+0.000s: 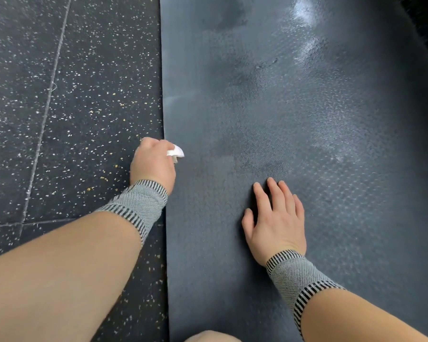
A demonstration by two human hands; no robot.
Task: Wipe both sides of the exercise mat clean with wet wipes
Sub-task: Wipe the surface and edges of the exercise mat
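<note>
Nearest us, our right hand (277, 218) lies flat with fingers spread on the exercise mat (307, 119), pinning it to the speckled floor (59, 95). Just beyond, our left hand (153, 161) is curled round a bunched wet wipe (177, 151) at the mat's left edge. Farther up, damp streaks shine. We judge the edge could lift or fold under the wipe, and the wipe could stray onto the gritty floor.

even light | glare – far mat (304, 25) | slight blur – wide-angle edge bend
</note>
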